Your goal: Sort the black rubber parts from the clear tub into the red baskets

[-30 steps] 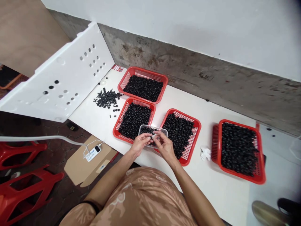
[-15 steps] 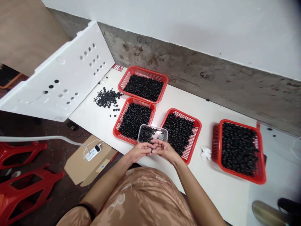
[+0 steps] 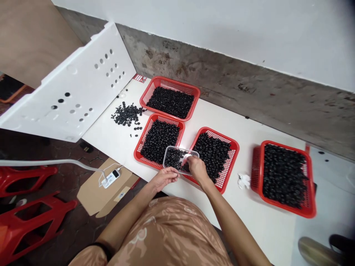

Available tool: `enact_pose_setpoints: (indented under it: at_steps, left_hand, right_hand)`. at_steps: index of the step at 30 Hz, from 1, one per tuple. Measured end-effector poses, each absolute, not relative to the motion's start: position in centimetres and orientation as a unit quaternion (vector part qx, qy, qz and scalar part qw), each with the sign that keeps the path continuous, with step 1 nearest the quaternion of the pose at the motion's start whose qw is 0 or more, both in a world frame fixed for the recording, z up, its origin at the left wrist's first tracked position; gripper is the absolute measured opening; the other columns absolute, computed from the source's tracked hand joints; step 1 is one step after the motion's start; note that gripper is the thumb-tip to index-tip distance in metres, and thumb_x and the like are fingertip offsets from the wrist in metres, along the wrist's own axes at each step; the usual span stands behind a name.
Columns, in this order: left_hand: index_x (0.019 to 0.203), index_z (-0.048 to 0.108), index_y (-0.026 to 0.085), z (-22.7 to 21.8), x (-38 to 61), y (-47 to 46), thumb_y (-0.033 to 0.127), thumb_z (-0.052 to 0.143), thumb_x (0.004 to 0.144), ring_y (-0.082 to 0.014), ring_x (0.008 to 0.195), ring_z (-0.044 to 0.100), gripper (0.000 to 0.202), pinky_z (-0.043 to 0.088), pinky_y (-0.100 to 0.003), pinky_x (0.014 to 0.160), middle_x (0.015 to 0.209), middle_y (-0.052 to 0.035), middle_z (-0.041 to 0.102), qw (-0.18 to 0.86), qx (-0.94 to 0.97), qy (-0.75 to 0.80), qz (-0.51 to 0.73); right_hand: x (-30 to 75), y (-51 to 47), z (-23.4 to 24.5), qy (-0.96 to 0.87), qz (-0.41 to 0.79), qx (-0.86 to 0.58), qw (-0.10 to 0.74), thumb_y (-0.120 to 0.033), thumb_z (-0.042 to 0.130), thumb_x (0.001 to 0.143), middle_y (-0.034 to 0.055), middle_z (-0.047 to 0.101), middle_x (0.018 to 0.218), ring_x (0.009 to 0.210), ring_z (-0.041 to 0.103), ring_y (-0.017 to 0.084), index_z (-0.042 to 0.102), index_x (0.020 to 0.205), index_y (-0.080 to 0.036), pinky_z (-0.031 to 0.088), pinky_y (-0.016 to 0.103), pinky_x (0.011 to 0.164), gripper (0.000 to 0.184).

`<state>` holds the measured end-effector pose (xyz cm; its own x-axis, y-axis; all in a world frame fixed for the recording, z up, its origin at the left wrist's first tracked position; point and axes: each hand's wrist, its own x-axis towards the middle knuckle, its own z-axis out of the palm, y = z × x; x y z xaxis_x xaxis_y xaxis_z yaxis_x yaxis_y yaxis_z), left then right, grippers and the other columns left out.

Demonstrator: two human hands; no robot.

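Note:
A small clear plastic tub (image 3: 169, 150) with several black rings in it rests across two red baskets. My right hand (image 3: 195, 167) reaches into the tub's right end with its fingers curled down among the rings. My left hand (image 3: 164, 177) hovers just in front of the tub at the table's near edge, fingers pinched together; what they hold is too small to make out. Red basket (image 3: 138, 151) on the left and red basket (image 3: 229, 163) on the right of the tub are both full of black rings.
A third red basket (image 3: 169, 82) sits farther back, a fourth (image 3: 283, 205) stands to the right. Loose black rings (image 3: 126, 114) lie on the white table (image 3: 257, 225). A white perforated panel (image 3: 74, 87) leans at left. Cardboard box (image 3: 97, 195), charger and red stools stand on the floor.
My hands have parted: the right one has moved forward into the clear tub, while the left has stayed near the table edge with its fingers pinched.

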<state>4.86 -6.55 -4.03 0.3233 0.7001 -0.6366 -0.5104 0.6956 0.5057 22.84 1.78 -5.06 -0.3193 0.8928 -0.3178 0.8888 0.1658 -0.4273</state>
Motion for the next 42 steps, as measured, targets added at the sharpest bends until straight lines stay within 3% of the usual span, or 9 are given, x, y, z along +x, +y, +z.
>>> enact_pose_setpoints:
  at_steps: [6,12,15,18,24,29,34,42]
  left_hand:
    - [0.088,0.068,0.012,-4.9,4.7,-6.5,0.023,0.077,0.066,-0.0112,0.07,0.059,0.026,0.045,-0.024,0.072,0.083,-0.0074,0.067,0.796,0.091,0.44,0.405]
    - [0.087,0.07,0.012,-4.5,4.7,-6.3,0.026,0.08,0.064,-0.0094,0.067,0.058,0.029,0.044,-0.024,0.072,0.078,-0.0049,0.066,0.789,0.08,0.455,0.406]
    - [0.085,0.07,0.012,-4.1,4.9,-5.7,0.031,0.081,0.063,-0.0084,0.064,0.057,0.031,0.043,-0.024,0.07,0.075,-0.004,0.065,0.768,0.093,0.479,0.415]
    - [0.086,0.072,0.012,-3.7,5.4,-4.8,0.036,0.082,0.061,-0.0084,0.063,0.056,0.036,0.042,-0.024,0.067,0.078,-0.0054,0.067,0.746,0.112,0.503,0.423]
    - [0.083,0.073,0.012,-2.9,6.5,-3.3,0.039,0.081,0.061,-0.0084,0.058,0.053,0.036,0.04,-0.023,0.062,0.072,-0.0046,0.066,0.729,0.182,0.516,0.412]
    - [0.081,0.071,0.011,-2.3,7.1,-3.0,0.043,0.077,0.065,-0.0093,0.058,0.052,0.037,0.04,-0.023,0.06,0.069,-0.0045,0.064,0.734,0.214,0.504,0.402]
    - [0.081,0.071,0.011,-1.8,7.3,-3.1,0.041,0.075,0.069,-0.0095,0.059,0.051,0.032,0.04,-0.023,0.062,0.067,-0.0022,0.062,0.709,0.27,0.512,0.403]
    - [0.078,0.07,0.011,-1.1,7.2,-2.8,0.04,0.073,0.072,-0.0078,0.057,0.049,0.029,0.039,-0.023,0.06,0.069,-0.0023,0.062,0.735,0.243,0.475,0.419]
  right_hand:
    - [20.4,1.9,-7.0,-0.792,0.287,-0.532,-0.082,-0.009,0.041,0.088,0.011,0.064,0.09,0.075,0.064,0.017,0.067,0.088,-0.012,0.041,0.024,0.064,0.026]
    - [21.0,2.0,-6.3,-0.802,0.285,-0.52,-0.074,-0.011,0.042,0.09,0.0115,0.063,0.098,0.08,0.063,0.017,0.063,0.094,-0.012,0.043,0.025,0.069,0.021]
    - [21.8,1.3,-4.6,-0.807,0.284,-0.517,-0.008,-0.019,0.044,0.093,0.0092,0.061,0.103,0.089,0.061,0.017,0.06,0.103,-0.015,0.044,0.025,0.074,0.02]
    - [22.4,0.2,-2.7,-0.823,0.28,-0.487,0.082,-0.023,0.043,0.094,0.0075,0.061,0.1,0.084,0.059,0.016,0.06,0.104,-0.018,0.045,0.023,0.069,0.02]
    - [23.4,-1.2,-0.9,-0.865,0.237,-0.433,0.087,-0.02,0.035,0.096,0.0075,0.06,0.096,0.075,0.057,0.014,0.061,0.107,-0.02,0.044,0.023,0.065,0.028]
    - [24.0,-1.3,-0.7,-0.816,0.303,-0.451,0.197,-0.026,0.039,0.096,0.0074,0.062,0.099,0.087,0.061,0.015,0.061,0.111,-0.02,0.049,0.024,0.076,0.027]
    - [24.1,-1.3,-0.3,-0.771,0.338,-0.453,0.294,-0.028,0.045,0.094,0.0068,0.064,0.091,0.08,0.062,0.016,0.064,0.102,-0.02,0.051,0.026,0.072,0.022]
    - [23.7,-1.1,0.1,-0.754,0.371,-0.422,0.341,-0.021,0.047,0.093,0.0054,0.064,0.095,0.087,0.062,0.016,0.062,0.107,-0.023,0.051,0.029,0.078,0.02]
